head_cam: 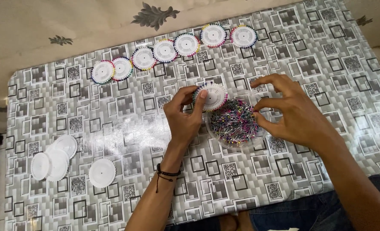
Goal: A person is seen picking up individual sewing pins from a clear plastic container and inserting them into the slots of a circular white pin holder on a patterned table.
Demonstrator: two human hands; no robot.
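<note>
1. My left hand pinches a part-filled pin wheel over the pin bowl.
2. My right hand pinches one pin.
3. Seven filled wheels done; four blank discs remain on the surface.

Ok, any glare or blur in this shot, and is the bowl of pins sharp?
Head view: even light, a soft glare patch on the tablecloth left of the left hand; bowl of pins fairly sharp, single pins too small to separate; right hand unblurred.

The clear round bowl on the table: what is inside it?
The clear bowl holds a heap of pins with coloured heads. The pin wheel in the left hand covers its far edge.
</note>
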